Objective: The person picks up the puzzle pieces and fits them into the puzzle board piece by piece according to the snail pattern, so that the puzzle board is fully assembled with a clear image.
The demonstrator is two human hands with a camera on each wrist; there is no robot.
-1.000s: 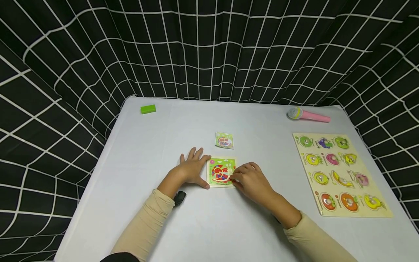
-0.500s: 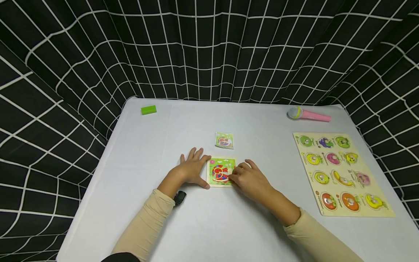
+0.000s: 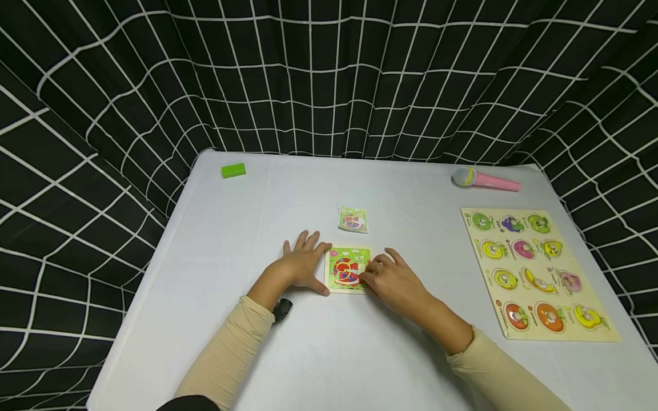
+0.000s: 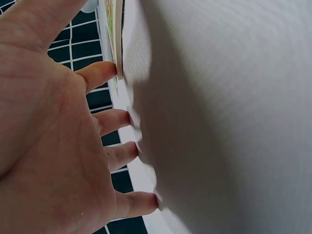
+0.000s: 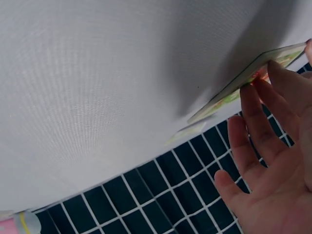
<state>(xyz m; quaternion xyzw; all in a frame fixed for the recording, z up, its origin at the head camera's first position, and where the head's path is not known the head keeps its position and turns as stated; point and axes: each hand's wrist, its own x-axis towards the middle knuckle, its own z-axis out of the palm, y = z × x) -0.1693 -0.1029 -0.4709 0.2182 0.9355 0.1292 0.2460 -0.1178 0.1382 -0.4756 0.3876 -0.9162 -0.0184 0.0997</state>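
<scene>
A small square jigsaw puzzle [image 3: 347,268] with a red snail on green lies in a pale wooden tray on the table. My left hand [image 3: 300,268] is spread along its left side, index finger and thumb at the tray's left corners. In the left wrist view the index fingertip touches the tray edge [image 4: 119,44], and the other fingertips rest on the cloth. My right hand [image 3: 393,281] pinches a puzzle piece [image 5: 262,74] at the lower right of the picture, thumb and fingertips down on the board. Those fingers largely cover the piece.
A matching snail picture card [image 3: 352,220] lies just beyond the puzzle. To the right is a fruit peg board [image 3: 537,274], with a pink toy microphone [image 3: 488,179] behind it. A green block [image 3: 233,170] sits at the back left. Black grid curtains [image 3: 329,74] surround the table.
The right hand's fingertips have shifted slightly left over the snail picture, and its outer fingers have lifted a little. The left hand and the tray have stayed put.
</scene>
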